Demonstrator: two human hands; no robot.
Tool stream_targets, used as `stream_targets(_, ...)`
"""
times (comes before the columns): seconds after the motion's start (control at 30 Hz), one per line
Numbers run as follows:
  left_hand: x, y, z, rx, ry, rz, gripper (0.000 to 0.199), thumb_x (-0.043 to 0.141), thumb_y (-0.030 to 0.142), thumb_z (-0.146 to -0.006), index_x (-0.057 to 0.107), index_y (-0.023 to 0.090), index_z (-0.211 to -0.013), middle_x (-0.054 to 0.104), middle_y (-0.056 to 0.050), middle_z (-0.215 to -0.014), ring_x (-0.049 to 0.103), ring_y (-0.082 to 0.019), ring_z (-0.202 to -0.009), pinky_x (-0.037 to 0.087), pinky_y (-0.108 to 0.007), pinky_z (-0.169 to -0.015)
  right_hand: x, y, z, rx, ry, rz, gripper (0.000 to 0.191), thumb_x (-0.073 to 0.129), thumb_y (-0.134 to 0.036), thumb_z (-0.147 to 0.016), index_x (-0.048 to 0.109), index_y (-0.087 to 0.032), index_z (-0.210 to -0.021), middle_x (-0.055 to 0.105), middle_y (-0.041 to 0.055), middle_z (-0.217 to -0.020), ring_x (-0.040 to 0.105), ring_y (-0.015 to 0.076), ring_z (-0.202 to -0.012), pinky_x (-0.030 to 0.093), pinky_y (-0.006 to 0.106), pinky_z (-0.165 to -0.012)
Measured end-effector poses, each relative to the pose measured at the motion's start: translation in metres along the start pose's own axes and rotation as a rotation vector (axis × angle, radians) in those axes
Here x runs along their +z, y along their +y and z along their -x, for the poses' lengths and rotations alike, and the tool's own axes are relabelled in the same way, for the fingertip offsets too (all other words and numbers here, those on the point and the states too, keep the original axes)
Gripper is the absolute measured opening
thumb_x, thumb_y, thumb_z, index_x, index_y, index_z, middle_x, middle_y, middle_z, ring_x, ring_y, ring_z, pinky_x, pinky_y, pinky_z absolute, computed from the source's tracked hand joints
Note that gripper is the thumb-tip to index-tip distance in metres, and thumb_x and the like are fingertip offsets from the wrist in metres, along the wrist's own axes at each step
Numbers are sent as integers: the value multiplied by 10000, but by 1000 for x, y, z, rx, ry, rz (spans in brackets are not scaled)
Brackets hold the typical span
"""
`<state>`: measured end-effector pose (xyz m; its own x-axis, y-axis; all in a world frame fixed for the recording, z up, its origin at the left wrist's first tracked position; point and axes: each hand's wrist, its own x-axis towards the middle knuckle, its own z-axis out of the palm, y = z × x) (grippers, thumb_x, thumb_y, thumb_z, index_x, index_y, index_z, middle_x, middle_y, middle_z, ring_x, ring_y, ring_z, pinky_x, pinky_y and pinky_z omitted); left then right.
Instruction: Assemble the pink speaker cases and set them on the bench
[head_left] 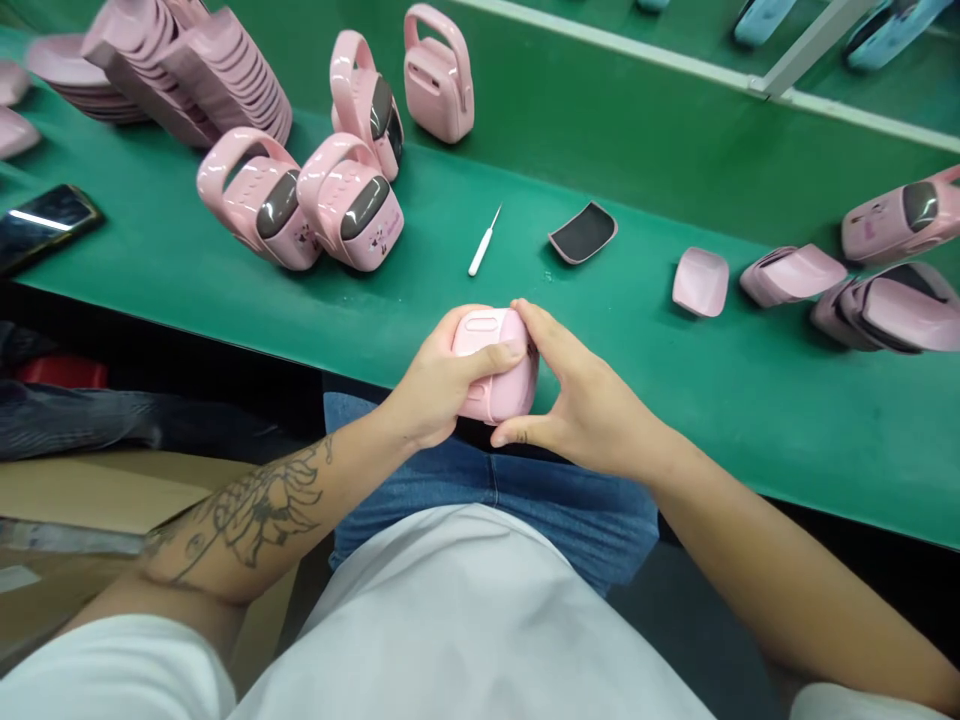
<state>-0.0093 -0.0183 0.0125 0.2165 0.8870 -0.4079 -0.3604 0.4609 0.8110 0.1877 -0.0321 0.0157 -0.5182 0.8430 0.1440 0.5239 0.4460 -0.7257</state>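
Just over the front edge of the green bench, both hands hold a pink plastic device housing (514, 385). My left hand (442, 375) wraps its left side, the thumb lying across the top. On the right side, my right hand (577, 390) grips the housing between the fingers at its far corner and the thumb at its near corner. The face turned to the right is mostly hidden by the hand. Beyond the hands lie a white-handled pick (484, 248) with a thin metal tip and a curved panel (583, 233), dark inside with a pink rim.
Several pink devices with loop handles (360, 205) stand at the back left, before stacked pink shells (217, 75). A phone (49, 225) lies at the far left. Pink covers (701, 282) and another device (896, 218) sit to the right. A pale rail (637, 45) runs behind.
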Motion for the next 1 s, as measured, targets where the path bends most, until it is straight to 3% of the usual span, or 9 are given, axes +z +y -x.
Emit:
stream_targets(0.23,-21,-10,12,208,-84,-261,753,972,430,-667,621,226,-1300,733,-52,-1128,690,-224,-942,580,-333,-808,8,-9,12,-116,-5,100,1320,941,-536,-813,100,-225,-1783,388,239,-1776,406,407,-1653,438,648,-1307)
stream_targets(0.37,-19,-3,26,274,-55,-508,721,933,406,-687,630,223,-1315,742,-83,-1226,715,-270,-1006,591,-360,-829,21,-22,23,-134,90,232,1161,827,-408,-918,87,-160,-1777,454,279,-1722,471,422,-1607,520,660,-1227)
stream_targets(0.6,-16,-7,32,324,35,-600,719,947,461,-707,623,221,-1302,742,-91,-1244,720,-295,-1077,594,-399,-906,29,-25,20,-166,133,280,1065,775,-414,-956,143,-125,-1763,539,289,-1654,516,420,-1570,559,625,-1168)
stream_targets(0.7,-25,-11,26,399,14,-586,704,941,472,-732,634,203,-1306,747,-104,-1249,725,-291,-1075,595,-400,-921,30,-17,19,-187,99,249,1133,806,-472,-946,103,-151,-1776,465,285,-1713,465,426,-1606,502,643,-1221)
stream_targets(0.77,-29,-14,19,456,26,-497,701,937,493,-755,643,205,-1323,737,-117,-1303,722,-297,-1108,592,-402,-943,38,-12,21,-136,181,179,1206,825,-572,-919,67,-208,-1784,317,274,-1796,364,444,-1662,423,697,-1265)
stream_targets(0.83,-29,-18,11,566,59,-305,729,889,559,-812,605,243,-1404,703,-123,-1402,712,-315,-1188,590,-424,-984,52,-10,21,37,418,20,1188,787,-678,-910,102,-250,-1781,249,257,-1824,382,454,-1648,425,720,-1245)
stream_targets(0.9,-22,-21,4,693,54,-98,779,817,648,-862,522,321,-1505,643,-108,-1522,673,-344,-1313,581,-466,-1037,68,-13,17,231,575,-271,969,606,-742,-997,252,-249,-1752,407,232,-1760,549,409,-1538,528,659,-1171)
stream_targets(0.93,-18,-23,2,748,32,-39,788,789,681,-875,495,359,-1532,609,-94,-1575,644,-354,-1369,571,-486,-1066,75,-15,13,278,555,-434,852,449,-755,-1052,345,-237,-1721,523,214,-1687,610,377,-1485,564,624,-1141)
stream_targets(1.0,-10,-25,-1,815,-12,-38,778,776,698,-880,510,377,-1538,560,-82,-1639,601,-360,-1428,547,-505,-1119,84,-21,3,289,460,-713,819,150,-723,-1098,484,-221,-1652,695,184,-1519,666,339,-1434,591,596,-1123)
